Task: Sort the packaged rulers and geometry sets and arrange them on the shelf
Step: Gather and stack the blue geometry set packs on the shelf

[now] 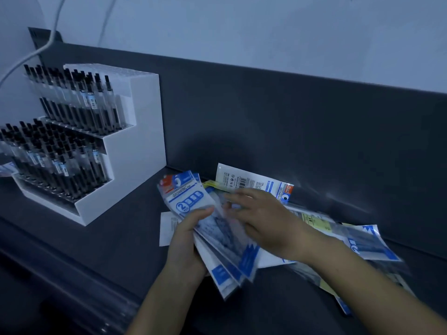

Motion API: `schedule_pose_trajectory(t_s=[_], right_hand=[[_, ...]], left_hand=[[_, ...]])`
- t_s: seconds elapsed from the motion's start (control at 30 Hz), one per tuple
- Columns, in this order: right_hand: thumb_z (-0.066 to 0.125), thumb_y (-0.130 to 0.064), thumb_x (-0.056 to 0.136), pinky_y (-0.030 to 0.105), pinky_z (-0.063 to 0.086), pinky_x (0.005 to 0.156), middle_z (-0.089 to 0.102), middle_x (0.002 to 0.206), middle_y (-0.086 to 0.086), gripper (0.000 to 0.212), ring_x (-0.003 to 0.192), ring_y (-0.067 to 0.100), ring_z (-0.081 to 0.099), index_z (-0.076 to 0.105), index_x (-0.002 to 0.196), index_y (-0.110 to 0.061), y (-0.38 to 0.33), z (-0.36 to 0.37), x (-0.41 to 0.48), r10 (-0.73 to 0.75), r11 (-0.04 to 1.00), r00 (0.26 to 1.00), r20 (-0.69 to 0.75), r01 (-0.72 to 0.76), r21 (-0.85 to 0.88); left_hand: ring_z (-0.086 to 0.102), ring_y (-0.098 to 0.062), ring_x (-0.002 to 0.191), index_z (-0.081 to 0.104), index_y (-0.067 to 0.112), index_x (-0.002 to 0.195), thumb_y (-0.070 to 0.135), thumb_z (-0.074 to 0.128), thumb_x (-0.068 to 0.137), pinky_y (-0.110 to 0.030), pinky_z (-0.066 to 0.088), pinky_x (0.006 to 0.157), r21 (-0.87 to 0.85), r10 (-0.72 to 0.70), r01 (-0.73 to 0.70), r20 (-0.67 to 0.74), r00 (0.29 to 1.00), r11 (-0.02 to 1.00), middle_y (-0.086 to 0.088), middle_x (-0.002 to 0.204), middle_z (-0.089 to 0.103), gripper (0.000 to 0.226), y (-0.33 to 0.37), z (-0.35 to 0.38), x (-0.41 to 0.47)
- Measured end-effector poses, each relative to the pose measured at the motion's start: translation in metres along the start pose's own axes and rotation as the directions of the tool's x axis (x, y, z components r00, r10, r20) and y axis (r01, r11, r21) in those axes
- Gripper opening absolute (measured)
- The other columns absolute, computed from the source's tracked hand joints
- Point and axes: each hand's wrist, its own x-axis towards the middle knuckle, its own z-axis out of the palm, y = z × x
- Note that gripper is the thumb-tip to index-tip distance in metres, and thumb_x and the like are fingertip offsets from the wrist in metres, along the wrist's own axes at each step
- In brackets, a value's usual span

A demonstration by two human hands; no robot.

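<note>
My left hand [187, 240] grips a fanned stack of blue-and-white geometry set packets [193, 201] from below, thumb across the front one. My right hand [263, 220] lies over the stack with fingers spread and mostly straight, touching the packets; it is blurred. Behind the hands a white packet [249, 181] leans against the shelf's back wall. More loose packets [367, 240], some with yellow labels, lie spread on the dark shelf [125, 238] to the right.
A white stepped display stand [135, 151] filled with several black pens stands at the left of the shelf. A white card [167, 228] lies flat just left of my left hand. A white cable [48, 42] hangs down the wall at the upper left.
</note>
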Motion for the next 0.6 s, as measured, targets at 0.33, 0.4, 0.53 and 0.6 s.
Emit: schedule_pose_trajectory(t_s=[0.33, 0.4, 0.53, 0.6], right_hand=[[0.056, -0.019, 0.086, 0.027, 0.043, 0.086, 0.059, 0.103, -0.005, 0.016, 0.104, 0.018, 0.055, 0.062, 0.1, -0.021, 0.038, -0.023, -0.036, 0.497, 0.862, 0.866, 0.047, -0.5, 0.086], [0.058, -0.037, 0.085, 0.028, 0.04, 0.082, 0.055, 0.098, -0.005, 0.018, 0.102, 0.019, 0.051, 0.063, 0.097, -0.024, 0.051, -0.023, -0.046, 0.554, 0.831, 0.813, 0.179, -0.524, -0.187], [0.058, -0.058, 0.08, 0.029, 0.029, 0.084, 0.052, 0.116, -0.009, 0.048, 0.109, 0.014, 0.043, 0.059, 0.12, -0.031, 0.055, -0.013, -0.053, 0.519, 0.854, 0.819, 0.244, -0.487, -0.18], [0.056, -0.055, 0.082, 0.03, 0.03, 0.076, 0.059, 0.105, -0.007, 0.04, 0.1, 0.019, 0.053, 0.067, 0.109, -0.028, 0.053, -0.007, -0.052, 0.438, 0.893, 0.891, 0.118, -0.416, -0.173]], left_hand=[[0.066, -0.03, 0.07, 0.07, 0.008, 0.078, 0.041, 0.056, 0.083, -0.037, 0.052, 0.067, 0.015, 0.003, 0.0, -0.193, 0.981, 1.0, -0.017, 0.07, 0.071, 0.036, 0.006, -0.008, 0.005], [0.065, -0.033, 0.082, 0.067, 0.006, 0.088, 0.049, 0.056, 0.082, -0.043, 0.05, 0.072, 0.002, -0.047, 0.048, -0.207, 0.977, 0.999, -0.019, 0.077, 0.072, 0.045, 0.007, -0.008, 0.005], [0.06, -0.039, 0.098, 0.063, 0.009, 0.104, 0.037, 0.066, 0.071, -0.057, 0.044, 0.088, -0.045, -0.113, 0.107, -0.157, 0.981, 0.993, -0.02, 0.095, 0.07, 0.043, 0.006, 0.0, 0.001], [0.06, -0.039, 0.093, 0.062, 0.012, 0.095, 0.021, 0.065, 0.069, -0.057, 0.044, 0.087, -0.027, -0.096, 0.092, -0.179, 0.979, 0.995, -0.019, 0.093, 0.066, 0.028, 0.006, 0.003, 0.0]])
